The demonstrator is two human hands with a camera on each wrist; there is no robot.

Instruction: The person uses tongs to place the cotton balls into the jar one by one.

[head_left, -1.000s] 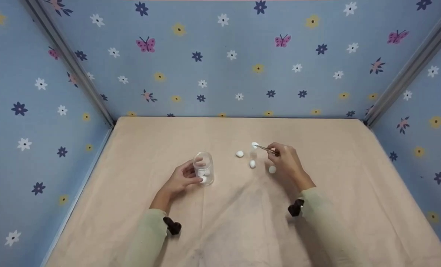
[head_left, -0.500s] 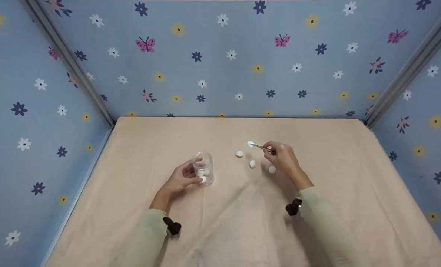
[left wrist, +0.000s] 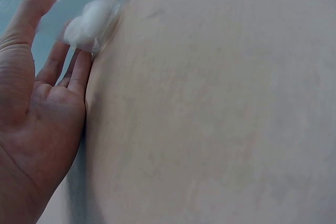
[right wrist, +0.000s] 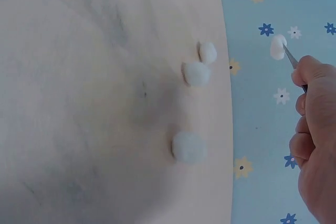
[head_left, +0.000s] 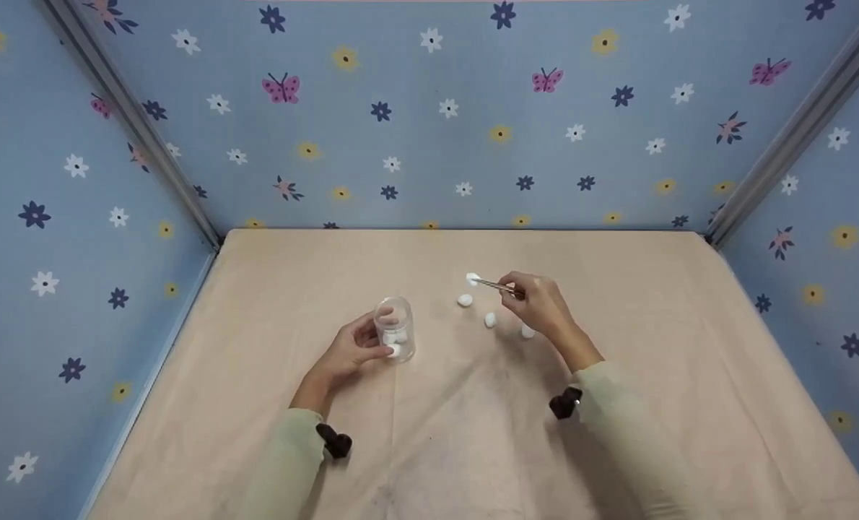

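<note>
My left hand [head_left: 346, 352] grips a clear jar [head_left: 395, 318] that stands on the table, thumb and fingers round its sides. Several white cotton balls [left wrist: 93, 23] lie at the bottom of the jar. In my right hand [head_left: 541, 305] is a pair of metal tweezers [head_left: 496, 286], pinched between thumb and fingers. Its tips hold one cotton ball [right wrist: 278, 47] in the air, to the right of the jar and farther back. Three loose cotton balls lie below it: one nearest the jar [head_left: 465, 300], a middle one [head_left: 491, 320], and a third [right wrist: 189, 147] partly under the right hand.
A pale beige cloth [head_left: 429, 448] with creases covers the table. Blue flowered panels [head_left: 429, 144] rise at the back and both sides, joined by grey metal posts [head_left: 133, 123]. A dark wrist camera [head_left: 565, 403] sits on the right sleeve.
My right hand has moved left, carrying the cotton ball in the tweezers toward the jar's side. The left hand and the jar have stayed in place.
</note>
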